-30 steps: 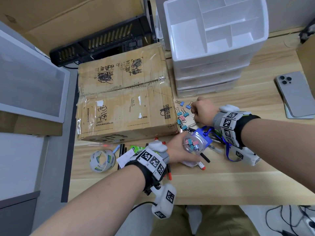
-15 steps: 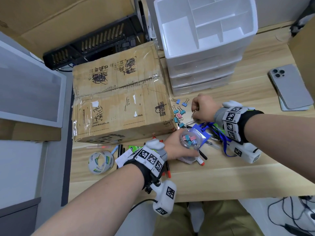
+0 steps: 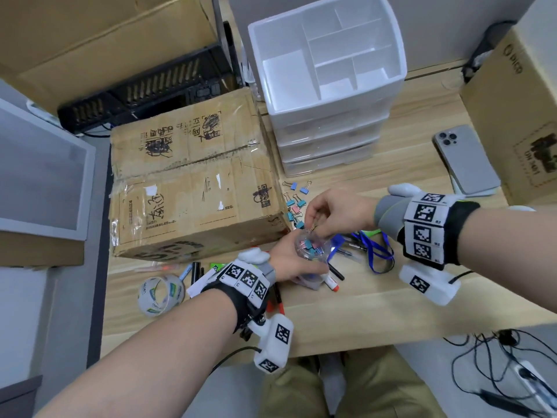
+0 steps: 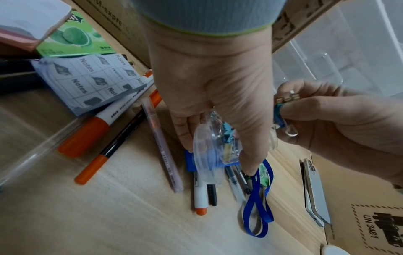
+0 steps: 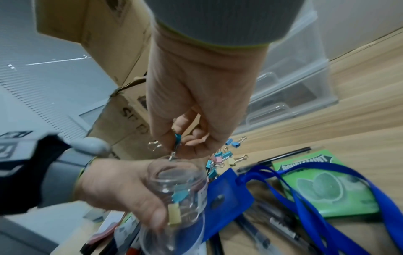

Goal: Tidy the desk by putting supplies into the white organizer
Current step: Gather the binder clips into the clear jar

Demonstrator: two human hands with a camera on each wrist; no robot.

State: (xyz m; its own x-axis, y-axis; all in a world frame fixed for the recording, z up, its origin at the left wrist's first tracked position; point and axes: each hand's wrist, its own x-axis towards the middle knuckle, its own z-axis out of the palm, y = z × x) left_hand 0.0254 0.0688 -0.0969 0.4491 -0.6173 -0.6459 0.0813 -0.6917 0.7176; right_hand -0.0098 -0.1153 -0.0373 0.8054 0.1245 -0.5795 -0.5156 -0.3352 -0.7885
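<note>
A second ago the right hand (image 3: 337, 211) was down among the loose binder clips (image 3: 294, 203) on the desk (image 3: 376, 297); it has since lifted, pinching a blue clip (image 5: 177, 138) just over the mouth of the clear jar (image 5: 176, 189). The left hand (image 3: 289, 263) grips that jar, which already holds several clips. By my reading, the clips get jarred first and the jar goes in afterwards.

From the left: a tape roll (image 3: 161, 292) at 8 o'clock, a cardboard box (image 3: 193, 176) at 10, pens (image 4: 157, 138) and a blue lanyard (image 3: 376, 251) near the centre, the white organizer (image 3: 391, 86), compartments bare, at 1, and a phone (image 3: 465, 159) at 3.
</note>
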